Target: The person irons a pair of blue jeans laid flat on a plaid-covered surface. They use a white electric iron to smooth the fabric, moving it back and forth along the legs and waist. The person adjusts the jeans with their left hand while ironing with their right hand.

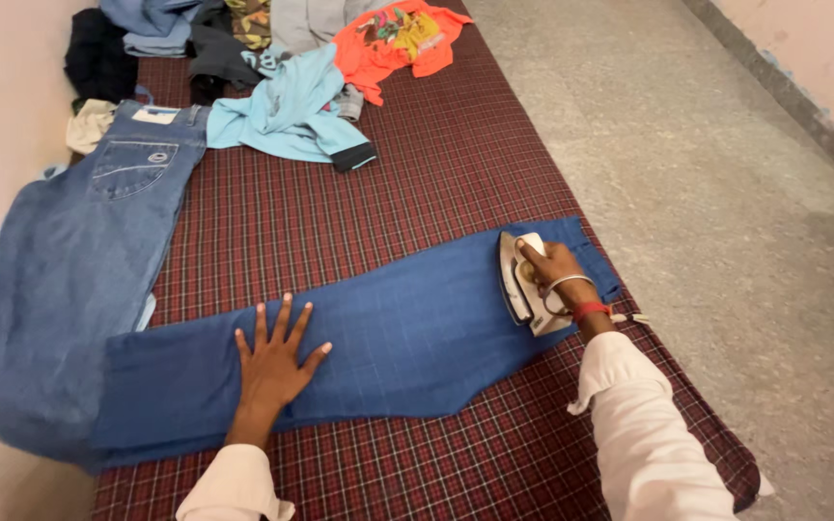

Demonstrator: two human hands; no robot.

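The right hand [554, 270] has its fingers wrapped around the handle of a pale electric iron [523, 283], which sits on the far end of a pair of dark blue checked trousers [407, 333]. The left hand [275, 359] lies flat on the same trousers nearer the other end, fingers spread wide and holding nothing.

To press this well, the flat hand should keep the cloth taut and stay well apart from the soleplate, while the iron travels along the length of the leg in even strokes and never rests in one spot. I cannot tell whether the soleplate sits fully flat or is tipped on its edge.

The trousers lie across a long counter covered with a maroon checked cloth [340, 212]. A pair of blue denim jeans [69, 280] lies beside them on the left, their lower end overlapping the trousers. At the far end sit a light blue shirt [287, 116], an orange printed T-shirt [393, 43] and darker clothes in a heap. A speckled grey floor [726, 212] runs along the right; a pale wall [2, 116] stands on the left.
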